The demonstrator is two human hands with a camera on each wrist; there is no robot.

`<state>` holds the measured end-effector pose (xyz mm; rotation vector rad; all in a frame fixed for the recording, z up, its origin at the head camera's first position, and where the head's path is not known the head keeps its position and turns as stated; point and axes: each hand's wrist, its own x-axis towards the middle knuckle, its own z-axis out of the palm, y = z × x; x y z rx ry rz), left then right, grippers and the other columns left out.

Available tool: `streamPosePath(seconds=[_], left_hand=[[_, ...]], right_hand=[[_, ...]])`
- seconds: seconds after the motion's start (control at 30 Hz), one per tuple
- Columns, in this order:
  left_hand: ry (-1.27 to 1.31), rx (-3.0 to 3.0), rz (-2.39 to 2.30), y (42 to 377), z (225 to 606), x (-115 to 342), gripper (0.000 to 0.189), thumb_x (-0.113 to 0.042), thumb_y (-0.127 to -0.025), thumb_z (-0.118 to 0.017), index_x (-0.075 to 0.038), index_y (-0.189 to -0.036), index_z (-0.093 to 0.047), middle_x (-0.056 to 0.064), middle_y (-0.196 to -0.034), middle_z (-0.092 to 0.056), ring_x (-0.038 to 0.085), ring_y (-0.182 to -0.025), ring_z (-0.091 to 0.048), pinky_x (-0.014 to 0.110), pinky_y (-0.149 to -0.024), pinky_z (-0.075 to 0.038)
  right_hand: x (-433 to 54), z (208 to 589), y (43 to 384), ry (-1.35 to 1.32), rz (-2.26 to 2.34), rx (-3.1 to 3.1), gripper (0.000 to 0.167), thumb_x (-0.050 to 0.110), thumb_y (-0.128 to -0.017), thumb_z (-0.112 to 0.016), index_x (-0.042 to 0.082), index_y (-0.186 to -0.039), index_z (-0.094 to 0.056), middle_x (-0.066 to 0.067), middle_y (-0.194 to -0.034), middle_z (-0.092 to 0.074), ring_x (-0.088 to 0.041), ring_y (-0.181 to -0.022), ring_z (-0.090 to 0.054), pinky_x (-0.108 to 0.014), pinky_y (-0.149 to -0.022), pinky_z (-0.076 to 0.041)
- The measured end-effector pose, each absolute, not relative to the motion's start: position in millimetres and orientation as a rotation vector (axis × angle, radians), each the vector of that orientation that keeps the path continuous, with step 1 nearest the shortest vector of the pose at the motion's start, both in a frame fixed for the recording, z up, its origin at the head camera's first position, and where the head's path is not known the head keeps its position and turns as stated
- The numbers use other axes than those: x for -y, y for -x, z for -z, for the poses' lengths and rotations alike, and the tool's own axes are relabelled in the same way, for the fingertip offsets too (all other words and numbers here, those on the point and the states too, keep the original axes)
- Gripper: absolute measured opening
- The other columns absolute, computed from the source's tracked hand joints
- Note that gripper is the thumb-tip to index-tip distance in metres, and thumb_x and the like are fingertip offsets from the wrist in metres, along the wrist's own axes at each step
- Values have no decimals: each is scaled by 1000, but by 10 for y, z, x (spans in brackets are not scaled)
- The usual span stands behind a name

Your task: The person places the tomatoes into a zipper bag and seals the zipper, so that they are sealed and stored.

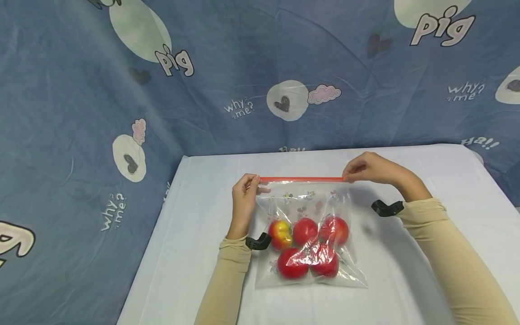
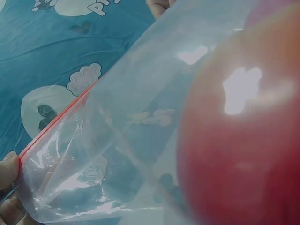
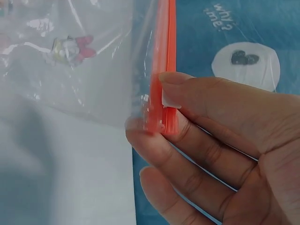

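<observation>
A clear zip bag (image 1: 304, 198) with small printed figures and a red zip strip (image 1: 302, 179) along its top edge is stretched between both hands. Inside it are several red round fruits (image 1: 305, 231), one of them yellow-patched (image 1: 280, 235). My left hand (image 1: 245, 198) pinches the left end of the strip; in the left wrist view its fingertips (image 2: 8, 169) show at the bag's corner. At the right end, my right hand (image 1: 371, 168) pinches the strip between thumb and fingers, seen close in the right wrist view. A fruit (image 2: 243, 140) fills much of the left wrist view.
The bag is over a white-covered table (image 1: 195, 216). Blue printed cloth (image 1: 227, 58) hangs behind the table and along its left side. A black device (image 1: 258, 242) is on the left wrist and another black device (image 1: 387, 208) on the right.
</observation>
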<state>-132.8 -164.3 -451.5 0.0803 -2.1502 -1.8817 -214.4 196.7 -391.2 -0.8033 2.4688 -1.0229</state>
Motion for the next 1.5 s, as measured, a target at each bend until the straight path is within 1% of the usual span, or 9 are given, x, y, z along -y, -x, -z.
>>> streamPosePath(seconds=[0.23,0.37,0.5,0.67,0.8,0.97,1.2,1.3,1.5], left_hand=[[-76,2146,1887,1341,4525,1647,26,-17,-106,-58,7,-104,-66,25,-97,-75,9,-70,-76,20,-77,-56],[-82,2163,1874,1345,4531,1655,26,-17,-106,-58,7,-104,-66,24,-95,-76,4,-69,-74,20,-77,-55],[-95,2176,1874,1342,4545,1657,24,-18,-106,-57,4,-102,-67,23,-95,-77,10,-72,-77,21,-80,-56],[-74,2215,1896,1360,4579,1666,26,-18,-107,-55,5,-104,-66,24,-101,-77,28,-81,-80,28,-87,-60],[-86,2255,1858,1368,4597,1686,25,-16,-108,-54,5,-106,-67,25,-100,-77,35,-87,-79,29,-83,-62],[-131,2277,1755,1366,4601,1723,22,-14,-105,-59,4,-107,-70,23,-97,-77,33,-91,-78,25,-76,-61],[-137,2250,1778,1357,4596,1751,20,-13,-101,-66,3,-113,-63,25,-101,-77,38,-92,-77,30,-80,-63],[-115,2248,1770,1366,4601,1754,17,-8,-100,-66,4,-111,-63,26,-99,-77,38,-91,-77,25,-77,-61],[-127,2323,1717,1380,4607,1762,16,0,-98,-64,4,-108,-75,23,-105,-77,33,-91,-76,13,-72,-54]], right_hand=[[-2005,3931,2134,821,1055,-2447,10,11,-92,-76,4,-99,-79,-13,-92,-78,-8,-81,-70,-21,-76,-57],[-2000,3936,2137,797,1060,-2435,10,11,-92,-76,4,-99,-79,-11,-91,-78,-9,-81,-70,-22,-76,-56],[-1998,3948,2138,761,1057,-2422,13,12,-93,-76,3,-102,-79,-11,-93,-78,-11,-82,-71,-24,-75,-56],[-2005,3991,2158,730,1069,-2406,14,11,-95,-72,1,-104,-77,-14,-94,-77,-15,-82,-70,-30,-73,-58],[-1986,4087,2195,726,1071,-2437,14,12,-97,-70,2,-105,-76,-13,-93,-76,-16,-82,-69,-29,-71,-57],[-1952,4234,2231,685,1084,-2501,14,11,-98,-69,2,-105,-76,-13,-96,-75,-17,-82,-66,-27,-70,-57],[-1875,4369,2246,664,1118,-2554,15,10,-96,-71,-2,-105,-75,-18,-99,-76,-13,-78,-66,-20,-65,-54],[-1854,4424,2253,659,1115,-2571,16,11,-96,-71,-2,-105,-75,-18,-98,-76,-13,-77,-67,-19,-64,-54],[-1842,4504,2267,628,1096,-2602,15,11,-97,-70,-1,-105,-75,-17,-97,-76,-12,-76,-66,-21,-63,-53]])
